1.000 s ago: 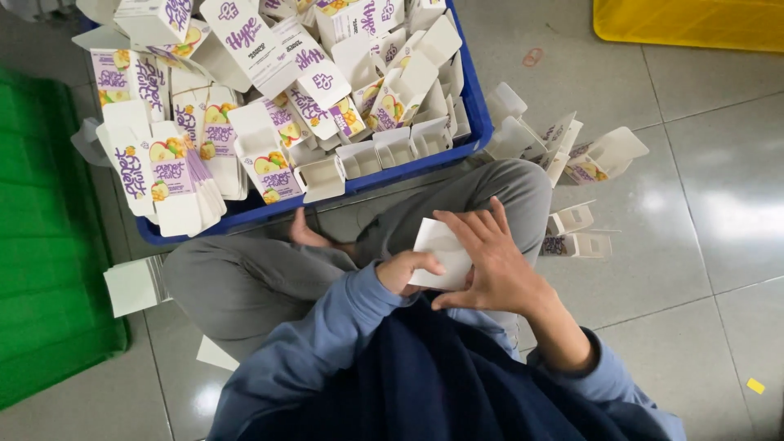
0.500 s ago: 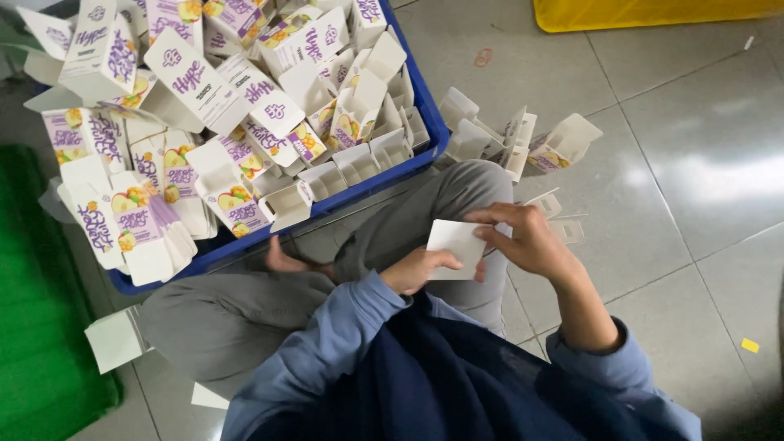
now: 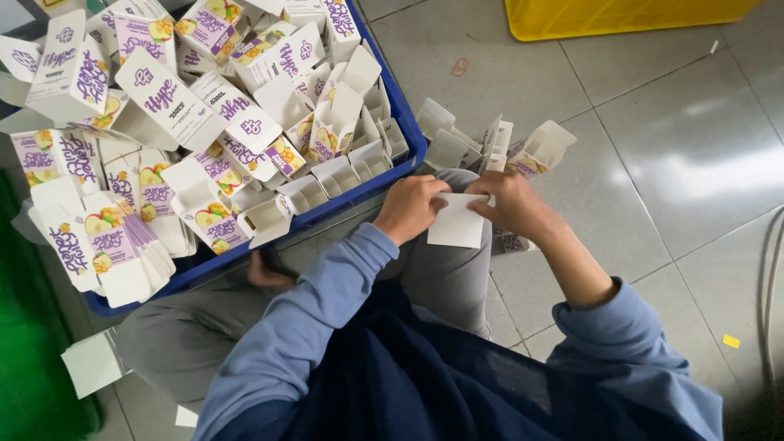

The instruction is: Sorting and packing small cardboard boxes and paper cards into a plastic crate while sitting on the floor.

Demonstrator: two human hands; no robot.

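Above the person's lap, near the middle of the scene, 2 bare hands hold a flat white carton blank (image 3: 457, 220), a smooth, matte piece of thin card. The left hand (image 3: 410, 208) pinches its upper left edge and the right hand (image 3: 514, 204) grips its upper right edge, both clamped on the card with fingers curled over the top. The blank looks roughly rectangular, its long axis running near to far with a slight tilt, its plain white face turned up towards the camera. Its far edge is hidden under the fingers, so the shape there cannot be made out.

To the far left sits a blue plastic crate (image 3: 408, 135), heaped with folded cartons (image 3: 237, 106) of glossy white card printed in purple with fruit pictures, lying at all angles, many with open flaps. The crate's left side is cut off by the frame.

On the grey tiled floor (image 3: 670, 163), just right of the crate, a small cluster of open-ended cartons (image 3: 498, 147) stands behind the hands, partly hidden by them. A yellow bin (image 3: 621, 16) is cut off at the far edge. The person wears blue sleeves, a dark navy apron and grey trousers.
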